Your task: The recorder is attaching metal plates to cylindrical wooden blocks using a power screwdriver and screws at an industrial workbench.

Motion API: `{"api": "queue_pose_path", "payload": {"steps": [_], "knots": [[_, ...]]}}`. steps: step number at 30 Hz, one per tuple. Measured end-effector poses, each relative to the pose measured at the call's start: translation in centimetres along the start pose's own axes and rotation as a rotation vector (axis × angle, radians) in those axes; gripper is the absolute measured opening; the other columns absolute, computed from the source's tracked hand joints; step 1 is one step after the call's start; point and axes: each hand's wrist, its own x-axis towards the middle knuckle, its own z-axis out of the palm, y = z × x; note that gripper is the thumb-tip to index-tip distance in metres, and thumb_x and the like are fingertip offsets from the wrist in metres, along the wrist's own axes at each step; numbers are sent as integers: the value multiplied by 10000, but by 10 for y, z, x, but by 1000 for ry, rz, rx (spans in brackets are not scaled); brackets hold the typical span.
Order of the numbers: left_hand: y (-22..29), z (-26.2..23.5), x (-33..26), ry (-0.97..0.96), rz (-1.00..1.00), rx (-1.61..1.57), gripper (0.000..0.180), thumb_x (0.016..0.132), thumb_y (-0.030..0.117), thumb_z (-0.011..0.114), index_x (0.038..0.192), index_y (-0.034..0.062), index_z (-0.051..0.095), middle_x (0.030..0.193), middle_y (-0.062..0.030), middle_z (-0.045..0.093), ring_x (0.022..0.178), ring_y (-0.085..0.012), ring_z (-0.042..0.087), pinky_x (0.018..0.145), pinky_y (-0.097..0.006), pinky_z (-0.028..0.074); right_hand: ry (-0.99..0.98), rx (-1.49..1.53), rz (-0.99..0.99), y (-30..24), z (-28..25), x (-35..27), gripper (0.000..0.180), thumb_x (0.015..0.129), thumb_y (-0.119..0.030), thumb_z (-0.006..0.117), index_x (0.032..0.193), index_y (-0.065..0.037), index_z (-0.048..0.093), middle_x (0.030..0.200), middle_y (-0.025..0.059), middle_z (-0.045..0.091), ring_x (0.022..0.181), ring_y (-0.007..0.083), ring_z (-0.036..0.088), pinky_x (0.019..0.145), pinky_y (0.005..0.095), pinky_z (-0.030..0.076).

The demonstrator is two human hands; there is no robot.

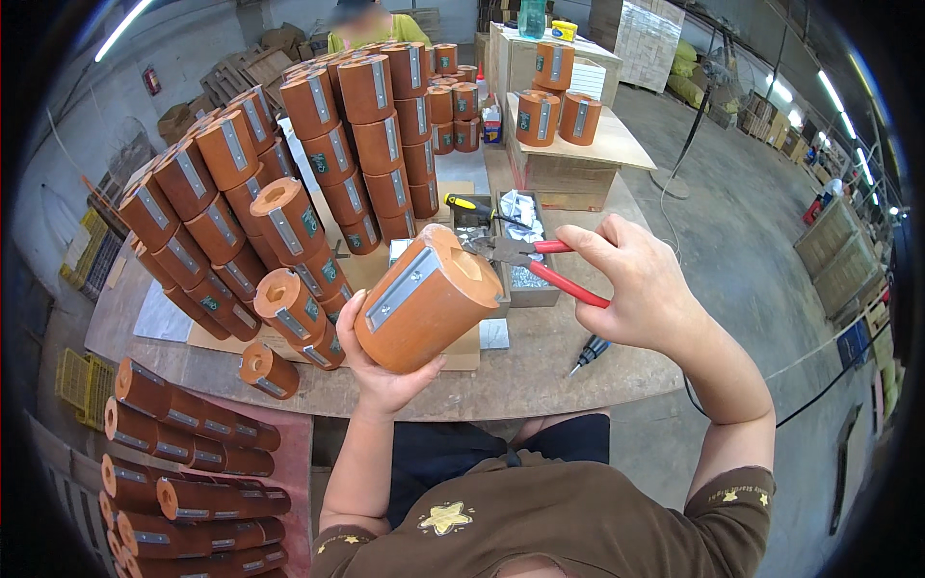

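You have the orange cylinder (427, 301) lifted above the near edge of the worktop (540, 361), tilted so its end with the central hole faces up and away from you. Your left hand (381, 371) cups it from underneath, fingers wrapped round the lower wall and thumb on the near side, closed firmly on it. A grey metal strip (402, 287) runs down its side, turned toward you.

Your right hand (641, 284) is clamped on the red handles of the pliers (535, 260), whose nose reaches to the cylinder's top rim by the hole; whether the nose has bitten on anything there cannot be made out.

The cylinder looks stiff and solid, probably fairly weighty for one hand, with a smooth wall that could slip. Keep your palm under it rather than pinching the sides, and stay off the strip's edges.

Behind it sit a small box of metal parts (525, 241) and a yellow-handled tool (470, 204). To your left a tall stack of similar cylinders (289, 183) leans in rows, with more piled low beside the worktop (183, 482).
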Motion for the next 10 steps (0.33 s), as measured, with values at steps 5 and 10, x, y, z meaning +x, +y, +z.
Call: {"api": "queue_pose_path", "payload": {"steps": [5, 10], "knots": [[2, 0, -1, -7, 25, 22, 968, 514, 80, 792, 1284, 97, 205, 1193, -92, 351, 1107, -212, 438, 901, -338, 427, -17, -5, 1, -3, -2, -2, 500, 582, -143, 646, 1066, -82, 541, 755, 104, 456, 711, 247, 500, 579, 348, 418], [4, 1, -2, -13, 82, 38, 955, 529, 75, 787, 1285, 100, 205, 1201, -95, 352, 1111, -220, 439, 906, -345, 425, -44, -14, 17, -6, -4, -3, 511, 586, -160, 656, 1078, -85, 540, 762, 101, 455, 721, 247, 500, 592, 344, 426]]}}
